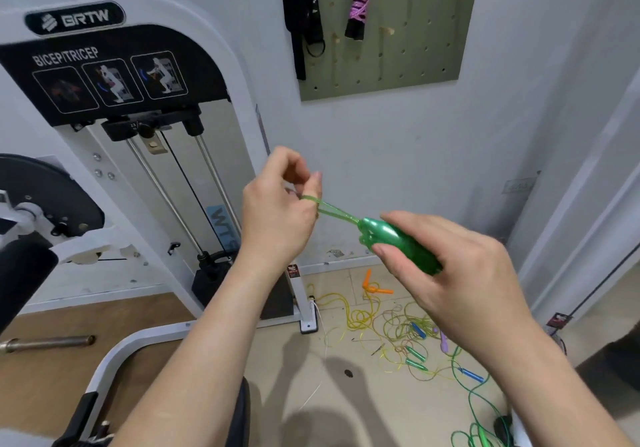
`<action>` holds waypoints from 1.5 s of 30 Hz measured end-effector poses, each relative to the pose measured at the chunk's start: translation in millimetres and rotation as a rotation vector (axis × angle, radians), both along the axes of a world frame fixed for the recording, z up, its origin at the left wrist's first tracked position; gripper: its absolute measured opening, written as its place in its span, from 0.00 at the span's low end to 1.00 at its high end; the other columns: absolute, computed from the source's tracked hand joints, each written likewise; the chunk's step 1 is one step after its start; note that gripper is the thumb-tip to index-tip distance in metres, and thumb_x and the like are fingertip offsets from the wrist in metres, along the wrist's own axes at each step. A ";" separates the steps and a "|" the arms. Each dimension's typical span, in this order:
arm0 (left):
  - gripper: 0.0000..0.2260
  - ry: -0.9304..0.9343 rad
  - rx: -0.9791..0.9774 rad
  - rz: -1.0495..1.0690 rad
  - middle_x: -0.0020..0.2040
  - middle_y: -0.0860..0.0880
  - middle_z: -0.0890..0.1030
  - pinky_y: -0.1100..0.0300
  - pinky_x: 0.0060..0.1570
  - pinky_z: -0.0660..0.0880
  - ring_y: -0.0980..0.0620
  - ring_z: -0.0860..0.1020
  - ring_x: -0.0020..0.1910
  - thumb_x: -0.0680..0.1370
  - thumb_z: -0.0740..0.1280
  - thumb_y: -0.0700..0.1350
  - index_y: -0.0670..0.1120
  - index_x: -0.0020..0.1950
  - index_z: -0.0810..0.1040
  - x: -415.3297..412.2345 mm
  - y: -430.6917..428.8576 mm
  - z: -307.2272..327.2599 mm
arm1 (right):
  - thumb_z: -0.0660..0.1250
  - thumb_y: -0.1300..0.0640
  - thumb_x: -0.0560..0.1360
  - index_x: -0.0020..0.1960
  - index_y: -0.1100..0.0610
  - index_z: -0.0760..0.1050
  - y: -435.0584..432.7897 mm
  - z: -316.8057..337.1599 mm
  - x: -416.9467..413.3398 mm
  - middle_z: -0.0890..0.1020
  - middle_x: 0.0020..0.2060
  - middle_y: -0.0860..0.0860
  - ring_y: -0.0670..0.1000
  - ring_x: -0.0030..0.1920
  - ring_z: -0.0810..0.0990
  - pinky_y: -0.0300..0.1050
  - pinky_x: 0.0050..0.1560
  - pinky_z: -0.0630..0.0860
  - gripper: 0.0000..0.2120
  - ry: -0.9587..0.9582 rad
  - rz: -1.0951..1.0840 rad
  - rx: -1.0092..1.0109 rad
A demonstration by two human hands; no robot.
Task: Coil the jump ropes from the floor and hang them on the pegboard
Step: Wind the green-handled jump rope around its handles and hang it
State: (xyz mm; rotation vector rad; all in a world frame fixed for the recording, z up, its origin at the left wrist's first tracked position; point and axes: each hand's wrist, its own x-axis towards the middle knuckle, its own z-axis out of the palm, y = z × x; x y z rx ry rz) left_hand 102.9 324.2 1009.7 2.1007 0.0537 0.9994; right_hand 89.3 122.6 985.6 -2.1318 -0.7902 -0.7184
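Standing at left: glossy white steel weight machine (pixel 121 135). Hanging on the wall: olive perforated pegboard (pixel 398 48), carrying black straps (pixel 304 14) and one coiled pink rope (pixel 360 3). Lying tangled on the tiled floor (pixel 294 360): thin yellow and green loose ropes (pixel 398 329). Right grip (pixel 457 266) is clasping smooth translucent green handles (pixel 391 239); left grip (pixel 277 211) is hooking their taut green cord (pixel 332 209) round one finger, mid-air.

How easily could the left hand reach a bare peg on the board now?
Probably not freely: the left hand has the green rope looped round a finger, taut to the green handles the right hand grips. Nothing blocks the way up to the peg.
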 end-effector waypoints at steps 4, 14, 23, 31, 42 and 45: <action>0.03 0.267 -0.701 -0.329 0.29 0.49 0.77 0.66 0.20 0.62 0.54 0.70 0.20 0.79 0.64 0.39 0.46 0.52 0.73 8.0 -31.6 5.5 | 0.67 0.54 0.76 0.53 0.53 0.76 -9.7 -22.7 33.7 0.81 0.48 0.45 0.51 0.48 0.81 0.51 0.46 0.73 0.07 -0.154 -0.031 -0.079; 0.03 0.644 -0.207 -0.522 0.22 0.52 0.66 0.66 0.26 0.66 0.58 0.67 0.20 0.76 0.67 0.34 0.41 0.45 0.79 43.7 -74.4 14.2 | 0.74 0.63 0.66 0.43 0.54 0.70 -38.5 -30.4 85.3 0.77 0.41 0.50 0.56 0.38 0.77 0.46 0.40 0.71 0.14 0.010 -0.122 -0.140; 0.03 0.618 -0.244 -0.489 0.29 0.48 0.78 0.65 0.31 0.72 0.55 0.74 0.28 0.73 0.72 0.35 0.42 0.41 0.82 80.1 -94.3 15.7 | 0.67 0.68 0.75 0.60 0.49 0.75 -85.5 -12.1 140.8 0.82 0.55 0.55 0.51 0.58 0.80 0.40 0.54 0.77 0.19 1.082 0.600 0.204; 0.10 0.401 -0.768 -0.562 0.32 0.41 0.80 0.63 0.32 0.75 0.51 0.75 0.26 0.66 0.68 0.31 0.39 0.46 0.79 133.2 -108.5 12.2 | 0.69 0.58 0.76 0.58 0.57 0.72 -67.9 -0.8 186.4 0.85 0.48 0.59 0.51 0.49 0.82 0.39 0.51 0.76 0.12 0.991 0.637 0.386; 0.07 0.270 -1.002 -0.576 0.38 0.46 0.83 0.65 0.37 0.70 0.54 0.79 0.37 0.69 0.69 0.40 0.45 0.45 0.80 227.5 -31.6 -1.1 | 0.65 0.60 0.78 0.43 0.50 0.71 41.4 -17.3 282.3 0.78 0.34 0.46 0.53 0.30 0.82 0.48 0.30 0.76 0.07 0.546 0.097 0.490; 0.10 0.210 -1.020 -0.587 0.42 0.44 0.85 0.64 0.41 0.74 0.51 0.82 0.43 0.67 0.71 0.40 0.46 0.48 0.80 257.7 3.8 -1.6 | 0.65 0.61 0.78 0.43 0.52 0.72 78.7 -8.5 317.2 0.81 0.36 0.52 0.52 0.34 0.82 0.50 0.34 0.78 0.06 0.572 0.080 0.507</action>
